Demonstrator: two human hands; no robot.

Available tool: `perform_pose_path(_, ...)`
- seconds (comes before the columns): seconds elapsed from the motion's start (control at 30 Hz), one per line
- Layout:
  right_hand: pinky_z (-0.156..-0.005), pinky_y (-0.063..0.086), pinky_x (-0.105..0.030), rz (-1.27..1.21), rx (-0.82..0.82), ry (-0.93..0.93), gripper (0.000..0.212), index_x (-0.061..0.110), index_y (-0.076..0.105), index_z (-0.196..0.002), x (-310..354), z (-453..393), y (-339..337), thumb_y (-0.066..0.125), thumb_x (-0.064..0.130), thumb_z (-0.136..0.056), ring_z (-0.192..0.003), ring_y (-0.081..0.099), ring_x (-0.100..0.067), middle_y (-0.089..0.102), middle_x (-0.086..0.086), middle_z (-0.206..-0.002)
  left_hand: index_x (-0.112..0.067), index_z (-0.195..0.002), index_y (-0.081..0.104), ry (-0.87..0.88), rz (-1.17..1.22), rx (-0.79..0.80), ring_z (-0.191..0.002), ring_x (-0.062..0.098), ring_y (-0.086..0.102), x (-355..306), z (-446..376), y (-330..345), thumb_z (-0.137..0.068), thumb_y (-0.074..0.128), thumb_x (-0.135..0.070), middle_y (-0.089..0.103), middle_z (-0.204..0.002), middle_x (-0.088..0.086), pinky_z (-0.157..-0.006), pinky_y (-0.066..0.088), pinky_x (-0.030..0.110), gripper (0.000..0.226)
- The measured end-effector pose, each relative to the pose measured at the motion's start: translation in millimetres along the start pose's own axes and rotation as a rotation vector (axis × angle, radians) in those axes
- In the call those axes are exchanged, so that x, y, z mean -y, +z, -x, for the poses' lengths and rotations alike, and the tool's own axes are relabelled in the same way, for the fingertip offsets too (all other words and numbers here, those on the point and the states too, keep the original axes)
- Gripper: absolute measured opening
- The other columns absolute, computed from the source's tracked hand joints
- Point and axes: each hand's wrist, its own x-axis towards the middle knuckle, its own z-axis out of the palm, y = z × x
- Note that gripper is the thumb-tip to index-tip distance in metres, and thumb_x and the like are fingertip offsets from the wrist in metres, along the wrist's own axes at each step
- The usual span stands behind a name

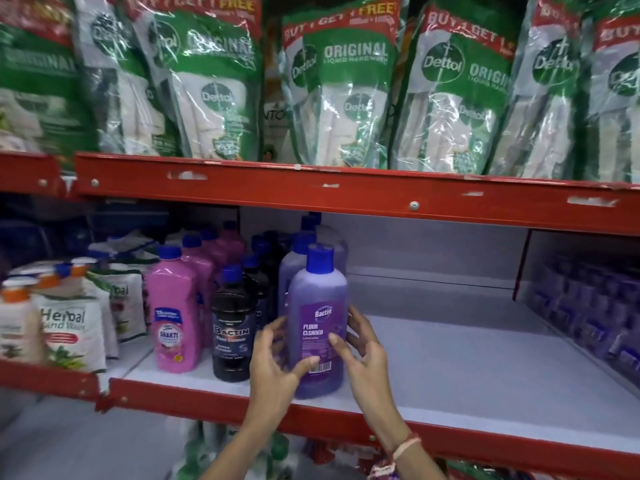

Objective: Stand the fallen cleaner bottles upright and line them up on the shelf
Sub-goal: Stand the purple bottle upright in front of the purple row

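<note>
Upright purple cleaner bottle (317, 327) w/ purple liquid is cupped loosely btwn left hand (277, 358) & right hand (363, 355), fingers spread.

purple bottle (317, 327) — blue cap (320, 257), red shelf (346, 192)

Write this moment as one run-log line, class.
scene: shop shelf | object: purple cleaner bottle, upright at front edge | left hand: on its left side | right hand: on its right side | fallen bottles: none visible
</note>
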Motion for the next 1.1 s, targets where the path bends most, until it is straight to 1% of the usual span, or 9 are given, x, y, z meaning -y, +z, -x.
perform_pose_path(0.07,-0.076,0.057,-0.014,0.005,-0.021,-0.005,0.046,0.035,0.052,-0.122,-3.9,-0.6,4.1,0.068,0.013,-0.085,-0.100,0.066,0.006,0.065,0.015,-0.117,-0.032,-0.110,0.050,0.004,0.005,0.018,-0.093,-0.007,0.063,1.4,-1.7,-2.6,-0.060,0.084,0.001,0.057,-0.114,-0.003,-0.074,0.052,0.009,0.069)
perform_pose_path(0.17,-0.069,0.053,-0.004,0.149,-0.133,-0.043,0.036,0.026,0.056,-0.118,-8.1,5.5,5.1,0.070,0.019,-0.085,-0.101,0.062,0.009,0.063,0.006,-0.118,-0.021,-0.112,0.057,-0.096,0.109,0.014,-0.101,0.006,0.065,3.1,-5.8,-3.7,-0.074,0.071,-0.030,0.064,-0.114,0.001,-0.077,0.054,0.014,0.041)
perform_pose_path(0.3,-0.074,0.052,-0.003,0.276,-0.099,-0.043,0.053,0.036,0.054,-0.119,-12.8,10.1,2.7,0.078,0.035,-0.072,-0.105,0.063,-0.002,0.054,0.006,-0.113,-0.026,-0.090,0.068,-0.201,0.212,0.085,-0.101,0.029,0.065,16.1,-13.1,-18.2,-0.084,0.059,-0.048,0.071,-0.103,0.009,-0.096,0.049,0.055,0.024)
perform_pose_path(0.4,-0.085,0.049,-0.007,0.343,0.119,0.018,0.076,0.051,0.049,-0.117,-10.2,5.2,0.9,0.085,0.056,-0.051,-0.107,0.060,0.008,0.052,0.016,-0.117,-0.023,-0.093,0.066,-0.198,0.144,0.197,-0.093,0.023,0.061,11.6,-12.2,-23.1,-0.060,0.077,-0.055,0.068,-0.095,0.006,-0.086,0.054,0.038,0.047)
perform_pose_path(0.5,-0.083,0.052,-0.011,0.338,0.319,0.121,0.077,0.029,0.054,-0.123,-11.5,-1.8,-5.0,0.093,0.031,-0.056,-0.105,0.065,0.001,0.067,0.012,-0.117,-0.022,-0.126,0.049,-0.189,0.064,0.321,-0.105,0.015,0.060,7.9,-12.9,-18.0,-0.051,0.086,-0.029,0.062,-0.114,0.005,-0.079,0.052,0.017,0.084)
perform_pose_path(0.6,-0.096,0.055,-0.031,0.310,0.483,0.215,0.085,0.028,0.048,-0.134,-13.2,-5.9,-13.0,0.091,0.023,-0.061,-0.117,0.063,-0.009,0.065,0.009,-0.127,-0.027,-0.138,0.035,-0.227,0.082,0.384,-0.108,-0.002,0.061,3.5,-16.1,-16.9,-0.059,0.085,-0.010,0.057,-0.126,0.003,-0.078,0.051,0.012,0.096)
perform_pose_path(0.77,-0.099,0.054,-0.033,0.385,0.375,0.175,0.075,0.036,0.044,-0.135,-19.3,-5.5,-17.7,0.084,0.029,-0.071,-0.119,0.058,-0.006,0.056,0.008,-0.135,-0.043,-0.113,0.045,-0.181,-0.063,0.298,-0.100,0.001,0.066,12.0,-13.2,-17.5,-0.065,0.083,-0.013,0.063,-0.119,-0.006,-0.083,0.053,0.017,0.068)
perform_pose_path(0.93,-0.079,0.050,-0.003,0.427,0.277,0.125,0.085,0.035,0.017,-0.151,-23.3,-6.4,-13.5,0.069,0.014,-0.087,-0.097,0.064,0.015,0.057,0.007,-0.131,-0.028,-0.141,0.028,-0.054,-0.418,0.095,-0.112,0.012,0.050,9.0,-1.5,-5.9,-0.074,0.076,-0.029,0.041,-0.122,-0.007,-0.095,0.043,0.029,0.082)
perform_pose_path(1.1,-0.090,0.048,-0.013,0.552,0.268,0.083,0.082,0.044,-0.002,-0.151,-22.5,-3.0,-6.4,0.056,0.023,-0.096,-0.118,0.061,-0.012,0.051,0.017,-0.132,-0.020,-0.145,0.023,-0.016,-0.584,0.025,-0.119,0.024,0.049,8.3,3.8,2.4,-0.079,0.070,-0.026,0.043,-0.133,0.009,-0.099,0.043,0.035,0.081)
